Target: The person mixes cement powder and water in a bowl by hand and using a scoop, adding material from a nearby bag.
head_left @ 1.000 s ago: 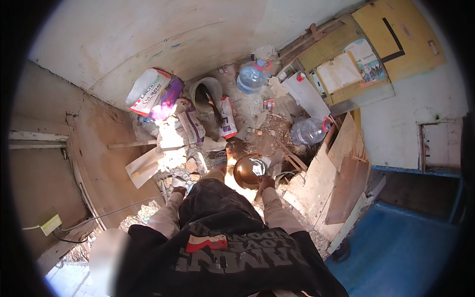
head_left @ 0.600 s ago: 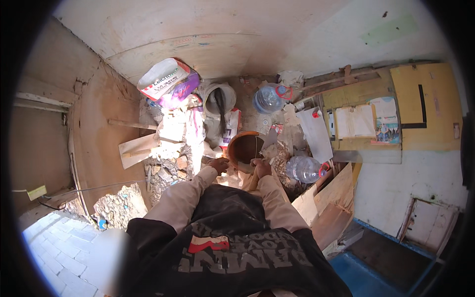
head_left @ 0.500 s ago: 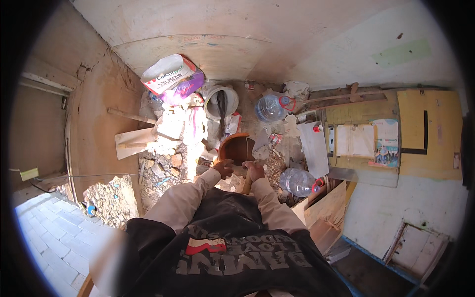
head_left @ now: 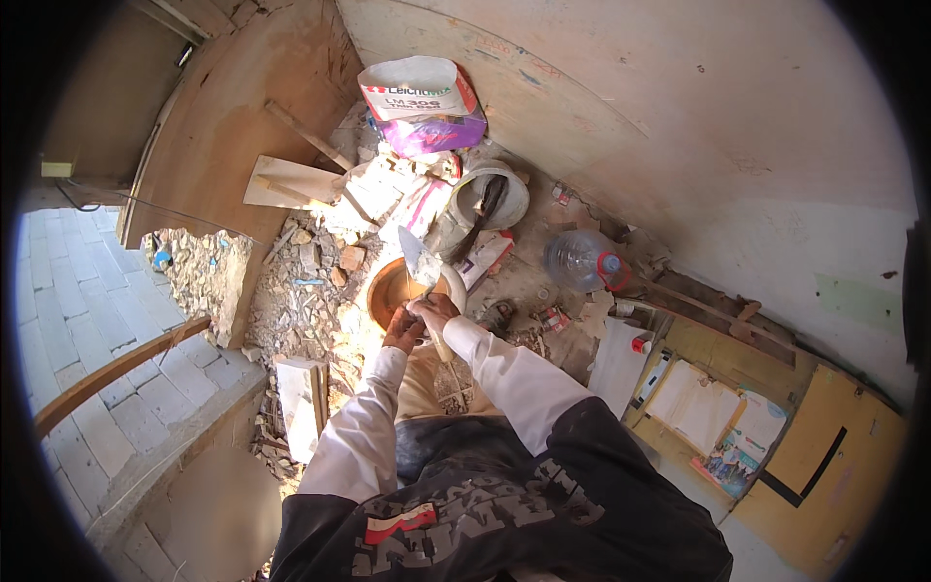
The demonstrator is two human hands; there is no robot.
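An orange bucket [head_left: 392,283] stands in front of me among the rubble, its mouth facing up toward me. My right hand [head_left: 434,308] is closed round a trowel [head_left: 419,256]. The trowel's pointed grey blade lies over the bucket's mouth, and its handle reaches back below my wrist. Close beside it, my left hand [head_left: 403,332] has its fingers curled at the bucket's near rim. The fingertips of that hand are partly hidden.
A whitish bucket [head_left: 511,206] lies tipped over behind, with something dark hanging out. To the right lies a clear plastic bottle [head_left: 574,258]. An opened bag [head_left: 417,105] stands at the back. Broken stones [head_left: 308,256] and boards [head_left: 287,184] cover the left.
My view has turned left, so the wall and bottle sit differently. Both hands and the trowel stay at the bucket; they now are closer together and further left in the picture.
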